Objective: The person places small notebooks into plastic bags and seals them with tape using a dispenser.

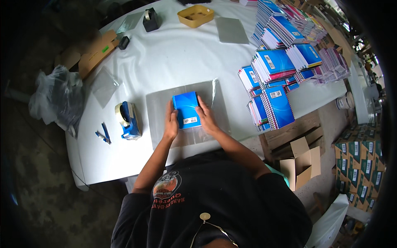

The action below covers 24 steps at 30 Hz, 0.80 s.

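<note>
A blue spiral notebook with a white label near its lower edge lies between my two hands. My left hand grips its left side, thumb on the cover. On the opposite side my right hand holds the edge, its thumb also resting on the cover. Under the notebook is a sheet of clear plastic spread over the white-covered table. To the left stands a blue tape dispenser with a roll of tape. Whether the notebook touches the plastic or is slightly raised, I cannot tell.
Stacks of blue notebooks fill the table's right side. A yellow tray and a black tape dispenser stand at the back. Blue-handled pliers lie left. An open cardboard box sits below the table's right edge.
</note>
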Each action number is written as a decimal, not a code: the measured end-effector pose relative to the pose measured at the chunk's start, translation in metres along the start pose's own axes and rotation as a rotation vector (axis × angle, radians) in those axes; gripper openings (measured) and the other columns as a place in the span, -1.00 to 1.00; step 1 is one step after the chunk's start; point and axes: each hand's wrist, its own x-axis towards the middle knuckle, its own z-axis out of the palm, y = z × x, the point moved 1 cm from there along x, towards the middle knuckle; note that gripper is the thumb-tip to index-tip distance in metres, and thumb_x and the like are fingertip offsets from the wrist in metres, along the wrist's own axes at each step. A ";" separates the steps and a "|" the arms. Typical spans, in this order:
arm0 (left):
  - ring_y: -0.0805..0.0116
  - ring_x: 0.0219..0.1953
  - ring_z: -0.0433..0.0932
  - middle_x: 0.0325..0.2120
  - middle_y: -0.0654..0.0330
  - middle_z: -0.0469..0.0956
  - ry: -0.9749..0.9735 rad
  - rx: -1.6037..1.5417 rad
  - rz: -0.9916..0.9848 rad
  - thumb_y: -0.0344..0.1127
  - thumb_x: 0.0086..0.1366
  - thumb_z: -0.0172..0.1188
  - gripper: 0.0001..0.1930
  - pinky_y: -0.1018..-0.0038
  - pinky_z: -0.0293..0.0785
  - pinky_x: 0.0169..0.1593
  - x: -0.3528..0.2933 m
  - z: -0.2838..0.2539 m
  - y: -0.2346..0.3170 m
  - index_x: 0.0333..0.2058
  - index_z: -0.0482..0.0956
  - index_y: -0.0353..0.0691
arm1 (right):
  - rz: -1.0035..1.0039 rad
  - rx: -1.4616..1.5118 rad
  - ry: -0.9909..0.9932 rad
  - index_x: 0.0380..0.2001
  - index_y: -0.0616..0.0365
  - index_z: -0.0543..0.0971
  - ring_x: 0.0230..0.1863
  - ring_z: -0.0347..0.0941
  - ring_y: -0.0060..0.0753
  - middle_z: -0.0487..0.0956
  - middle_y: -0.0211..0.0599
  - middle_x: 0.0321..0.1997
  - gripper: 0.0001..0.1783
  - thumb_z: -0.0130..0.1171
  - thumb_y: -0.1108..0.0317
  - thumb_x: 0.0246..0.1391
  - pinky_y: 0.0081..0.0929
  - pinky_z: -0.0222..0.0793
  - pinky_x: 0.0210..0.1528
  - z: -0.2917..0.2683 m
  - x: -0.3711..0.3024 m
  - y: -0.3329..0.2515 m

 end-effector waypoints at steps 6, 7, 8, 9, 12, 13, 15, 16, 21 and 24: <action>-0.23 0.29 -0.10 0.25 -0.22 -0.05 0.445 1.065 -0.078 -0.17 0.33 -0.11 -0.57 0.05 -0.13 0.29 -0.028 -0.027 -0.045 0.11 0.33 -0.23 | -0.107 -1.195 0.459 0.10 0.24 0.34 0.36 -0.06 0.04 0.21 -0.05 0.28 -0.55 -0.04 0.38 0.12 0.01 -0.22 0.33 -0.027 -0.035 0.005; -0.23 0.30 -0.10 0.26 -0.22 -0.05 0.401 1.033 -0.053 -0.19 0.30 -0.05 -0.57 0.03 -0.13 0.29 -0.030 -0.024 -0.043 0.11 0.34 -0.18 | -0.051 -1.293 0.491 0.08 0.23 0.36 0.37 -0.08 0.04 0.21 -0.07 0.28 -0.56 -0.03 0.39 0.11 0.04 -0.25 0.33 -0.029 -0.038 0.010; -0.24 0.30 -0.11 0.26 -0.21 -0.05 0.359 1.001 -0.030 -0.21 0.27 0.00 -0.57 0.01 -0.14 0.28 -0.032 -0.020 -0.041 0.12 0.34 -0.12 | -0.087 -1.253 0.454 0.08 0.21 0.36 0.37 -0.09 0.04 0.22 -0.06 0.27 -0.56 -0.03 0.38 0.10 0.04 -0.28 0.34 -0.030 -0.041 0.014; -0.24 0.30 -0.12 0.26 -0.21 -0.05 0.317 0.969 0.003 -0.24 0.24 0.06 -0.55 -0.01 -0.14 0.28 -0.029 -0.017 -0.036 0.12 0.35 -0.06 | -0.125 -1.214 0.427 0.09 0.19 0.36 0.38 -0.10 0.05 0.22 -0.05 0.27 -0.56 -0.02 0.38 0.10 0.03 -0.30 0.35 -0.032 -0.041 0.022; -0.17 0.31 -0.11 0.28 -0.11 -0.05 0.360 0.752 0.057 -0.29 0.10 0.20 -0.50 -0.01 -0.16 0.28 -0.022 -0.023 -0.023 0.08 0.40 0.10 | -0.194 -1.069 0.430 0.04 0.16 0.33 0.20 0.15 0.04 0.33 -0.04 0.12 -0.48 0.15 0.43 -0.04 -0.05 -0.12 0.27 -0.035 -0.035 0.021; -0.08 0.19 0.20 0.14 -0.13 0.23 0.405 0.768 0.145 -0.32 0.09 0.23 -0.42 0.09 0.13 0.18 -0.019 -0.028 -0.020 0.12 0.30 -0.05 | -0.145 -0.942 0.440 0.05 0.16 0.30 0.11 0.22 0.01 0.35 -0.05 0.06 -0.43 0.20 0.44 -0.09 -0.07 0.00 0.19 -0.035 -0.031 0.018; 0.05 -0.01 0.39 -0.05 -0.09 0.39 0.249 0.288 -0.039 -0.35 0.10 0.25 -0.38 0.21 0.31 0.03 -0.009 -0.041 -0.017 0.14 0.21 -0.15 | -0.044 -0.683 0.451 0.07 0.16 0.24 -0.07 0.38 -0.06 0.39 -0.09 -0.06 -0.30 0.31 0.46 -0.18 -0.12 0.22 0.05 -0.036 -0.026 0.010; 0.11 -0.10 0.49 -0.14 -0.07 0.47 0.164 0.051 -0.131 -0.37 0.11 0.26 -0.35 0.28 0.39 -0.04 -0.007 -0.045 -0.014 0.15 0.16 -0.20 | 0.033 -0.520 0.501 0.06 0.18 0.23 -0.08 0.39 -0.12 0.40 -0.07 -0.07 -0.29 0.33 0.43 -0.17 -0.19 0.28 -0.02 -0.036 -0.023 0.005; 0.40 -0.53 0.51 -0.49 0.07 0.55 0.080 -0.130 -0.292 -0.26 0.06 0.35 -0.52 0.51 0.43 -0.45 0.011 -0.068 -0.010 -0.13 0.40 -0.42 | 0.262 -0.306 0.644 0.00 0.27 0.28 -0.25 0.46 -0.33 0.46 -0.08 -0.18 -0.29 0.40 0.29 -0.20 -0.45 0.39 -0.22 -0.077 -0.010 0.027; 0.49 -0.59 0.49 -0.62 0.13 0.56 0.048 0.177 -0.091 -0.22 0.14 0.25 -0.71 0.56 0.40 -0.50 0.008 -0.083 -0.010 -0.48 0.57 -0.42 | 0.172 -0.230 0.467 -0.32 0.23 0.54 -0.44 0.47 -0.33 0.54 -0.18 -0.45 -0.63 0.37 0.27 -0.20 -0.37 0.39 -0.30 -0.084 -0.007 0.035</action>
